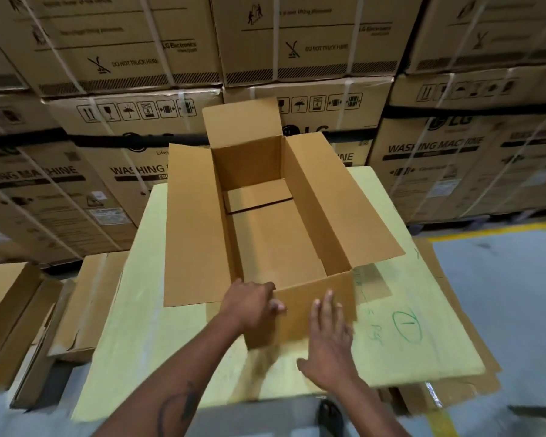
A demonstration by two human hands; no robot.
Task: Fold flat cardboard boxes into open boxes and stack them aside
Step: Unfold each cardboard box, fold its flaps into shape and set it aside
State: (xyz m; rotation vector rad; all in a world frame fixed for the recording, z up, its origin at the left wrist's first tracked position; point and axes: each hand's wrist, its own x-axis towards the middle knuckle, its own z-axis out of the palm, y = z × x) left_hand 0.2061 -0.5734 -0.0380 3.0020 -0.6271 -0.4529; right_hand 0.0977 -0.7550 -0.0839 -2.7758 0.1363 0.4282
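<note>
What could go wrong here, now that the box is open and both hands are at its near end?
The open box rests on a pale yellow sheet and could slide away when pushed. Its bottom flaps meet at a visible seam with no tape showing, so they might drop open on lifting. The left hand grips only the near flap's corner while the right hand rests flat, so the near flap may bend or the box may tip.

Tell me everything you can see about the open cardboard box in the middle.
The open box is plain brown corrugated cardboard, long and upright on a pale yellow sheet. Its four top flaps stand or splay outward; the bottom flaps are folded in. The left hand grips the near flap's edge, and the right hand lies flat against that flap.
</note>
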